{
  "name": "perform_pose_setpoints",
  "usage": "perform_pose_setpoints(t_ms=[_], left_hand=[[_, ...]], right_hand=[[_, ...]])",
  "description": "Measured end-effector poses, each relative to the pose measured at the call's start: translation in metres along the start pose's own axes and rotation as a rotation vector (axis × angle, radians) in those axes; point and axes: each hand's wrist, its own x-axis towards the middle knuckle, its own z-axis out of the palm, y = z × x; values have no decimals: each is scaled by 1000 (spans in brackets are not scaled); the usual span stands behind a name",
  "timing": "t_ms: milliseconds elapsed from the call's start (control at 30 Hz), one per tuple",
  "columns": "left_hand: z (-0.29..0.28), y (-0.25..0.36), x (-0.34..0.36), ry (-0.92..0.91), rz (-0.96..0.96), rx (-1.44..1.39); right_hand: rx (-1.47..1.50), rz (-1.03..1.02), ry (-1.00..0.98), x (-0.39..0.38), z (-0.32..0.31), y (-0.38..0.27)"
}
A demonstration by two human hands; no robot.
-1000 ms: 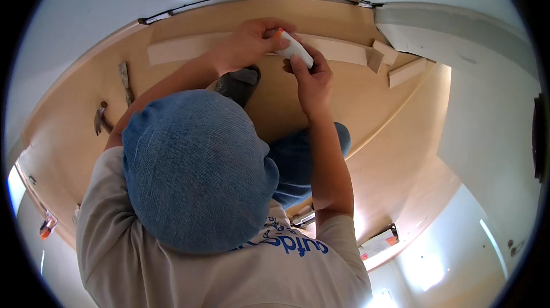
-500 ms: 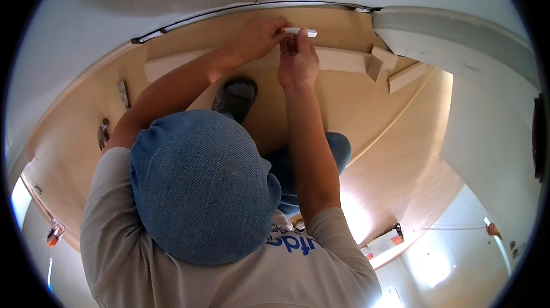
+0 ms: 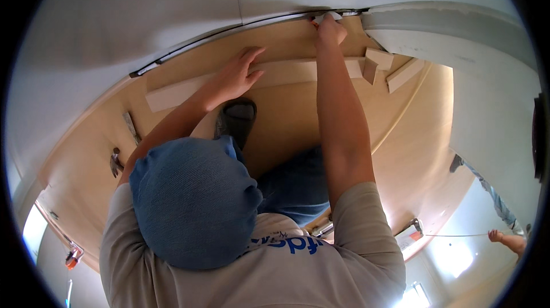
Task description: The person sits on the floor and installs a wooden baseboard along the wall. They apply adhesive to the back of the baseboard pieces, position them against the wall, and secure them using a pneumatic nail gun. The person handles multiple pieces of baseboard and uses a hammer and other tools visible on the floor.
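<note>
At the foot of the pale wall (image 3: pixel 143 10), my right hand (image 3: pixel 332 33) pinches a small white piece with an orange-red end (image 3: pixel 327 17). The piece is against the dark gap along the wall's lower edge, and its kind is partly hidden by my fingers. My left hand (image 3: pixel 232 80) holds nothing; its fingers are spread, above the long pale wooden strip (image 3: pixel 286 72) on the tan floor board. A small wood block (image 3: pixel 378 59) and a short wood strip (image 3: pixel 405 75) lie beyond the long strip's right end.
A hammer (image 3: pixel 116 162) and a flat-bladed tool (image 3: pixel 131 126) lie left of my left arm. A curved grey-white panel (image 3: pixel 435 27) stands at the right. Another person's hand (image 3: pixel 496 236) shows at the lower right beside a taut thin line. My foot in a dark slipper (image 3: pixel 238 116) is between my arms.
My right hand has carried the white piece forward and right to the wall's lower edge. My left hand has let go of it and drawn back to the left. Another person's arm has come into view.
</note>
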Motion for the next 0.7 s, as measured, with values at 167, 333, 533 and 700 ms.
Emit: perform_pose_setpoints(t_ms=[167,333,533,700], left_hand=[[-14,-12,-15,-20,-52,-32],[-6,-21,-17,-51,4,185],[-13,-18,-42,-159,-86,600],[-19,-20,-36,-255,-204,598]], right_hand=[[139,125,71,-36,19,-29],[9,-146,283,-14,29,4],[-57,-163,-11,-26,13,-1],[203,-216,-59,-33,9,18]])
